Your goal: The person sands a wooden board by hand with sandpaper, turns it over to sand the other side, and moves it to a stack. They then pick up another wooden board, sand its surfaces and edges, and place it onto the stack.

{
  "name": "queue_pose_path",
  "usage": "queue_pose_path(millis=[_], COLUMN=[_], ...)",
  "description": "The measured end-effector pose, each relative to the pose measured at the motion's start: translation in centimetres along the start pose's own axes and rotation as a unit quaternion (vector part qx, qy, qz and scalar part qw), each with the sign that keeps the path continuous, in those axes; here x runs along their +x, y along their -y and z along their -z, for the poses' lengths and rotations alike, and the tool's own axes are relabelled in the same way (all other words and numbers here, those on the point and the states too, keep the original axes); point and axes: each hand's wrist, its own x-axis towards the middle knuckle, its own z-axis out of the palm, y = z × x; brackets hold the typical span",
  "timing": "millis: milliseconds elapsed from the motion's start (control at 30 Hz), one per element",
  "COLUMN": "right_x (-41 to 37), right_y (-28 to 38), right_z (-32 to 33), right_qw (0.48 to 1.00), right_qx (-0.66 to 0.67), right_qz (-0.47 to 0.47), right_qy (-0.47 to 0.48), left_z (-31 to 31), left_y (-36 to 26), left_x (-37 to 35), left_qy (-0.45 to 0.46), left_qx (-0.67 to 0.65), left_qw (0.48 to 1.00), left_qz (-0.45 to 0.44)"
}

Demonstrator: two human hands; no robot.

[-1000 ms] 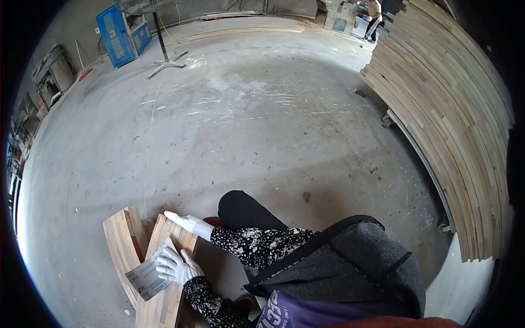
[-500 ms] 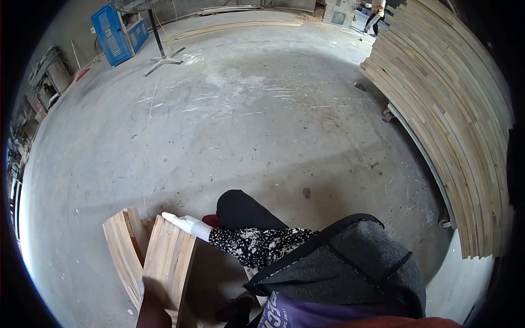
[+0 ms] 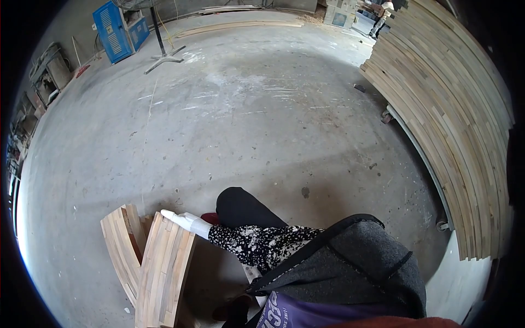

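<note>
My right hand (image 3: 186, 220), in a white glove with a black-and-white patterned sleeve, is at the upper right corner of a board glued up from wooden strips (image 3: 161, 262). It holds that far edge, one digit stretched along the top; the other fingers are partly hidden behind the wood. Left of it leans a second wooden board (image 3: 121, 249), splayed away at an angle, with a dark gap and more wood between the two. My left hand is out of sight.
A tall stack of strip-wood panels (image 3: 437, 126) rests on a wheeled cart (image 3: 421, 158) at right. A fan stand (image 3: 163, 59), blue cabinet (image 3: 117, 35) and long planks (image 3: 235, 26) are at the back. Another person (image 3: 381, 19) stands far off. My knee (image 3: 243, 208) is beside the boards.
My left hand and its dark red sleeve have dropped out of view from the near board's lower part. My right hand stays at the corner. The distant person has shifted slightly.
</note>
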Motion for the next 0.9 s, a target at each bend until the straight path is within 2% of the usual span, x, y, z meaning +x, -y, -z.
queue_pose_path(millis=[33, 133, 167, 200, 267, 333, 367, 500, 567, 700, 833, 900], right_x=[-0.5, 0.4, 0.6, 0.6, 0.3, 0.2, -0.1, 0.2, 0.5, 1.0, 0.8, 0.7], right_y=[-0.5, -0.6, -0.7, -1.0, -0.9, -1.4, -1.2, -1.4, -2.1, -2.1, -1.8, -1.8], right_z=[0.0, -0.6, -0.6, -0.6, -0.3, 0.2, 0.6, 0.5, 0.5, -0.1, -0.6, -0.9], right_qw=[1.0, 1.0, 1.0, 1.0, 1.0, 1.0, 1.0, 0.999, 0.999, 0.999, 0.999, 0.999], right_qx=[0.002, 0.008, 0.008, 0.009, 0.009, 0.008, 0.007, 0.006, 0.008, 0.018, 0.026, 0.023], right_qz=[0.001, 0.003, 0.002, 0.003, 0.006, 0.011, 0.014, 0.022, 0.021, 0.028, 0.029, 0.034], right_qy=[0.0, -0.002, -0.003, -0.005, -0.013, -0.023, -0.027, -0.029, -0.032, -0.03, -0.022, -0.019], left_z=[2.1, 9.1, 12.2, 15.2, 20.3, 22.6, 23.5, 23.7, 19.2, 14.1, 14.1, 15.2], left_y=[-1.4, -9.5, -12.8, -16.3, -23.3, -28.3, -29.3, -30.3, -27.7, -19.0, -17.0, -20.3], left_x=[0.0, -0.1, 0.1, 0.2, -1.3, -2.8, -3.2, -3.6, -1.9, 2.5, 2.0, 0.1], left_qy=[-0.001, -0.18, -0.002, 0.175, 0.172, 0.137, 0.135, 0.139, 0.121, 0.166, 0.125, 0.02], left_qx=[0.002, 0.059, 0.012, -0.036, -0.037, -0.092, -0.096, -0.113, -0.161, -0.255, -0.273, -0.27], left_qw=[1.0, 0.981, 0.999, 0.983, 0.976, 0.961, 0.961, 0.942, 0.953, 0.95, 0.953, 0.949], left_qz=[0.0, -0.032, -0.031, -0.029, -0.128, -0.222, -0.224, -0.285, -0.226, -0.074, -0.045, -0.159])
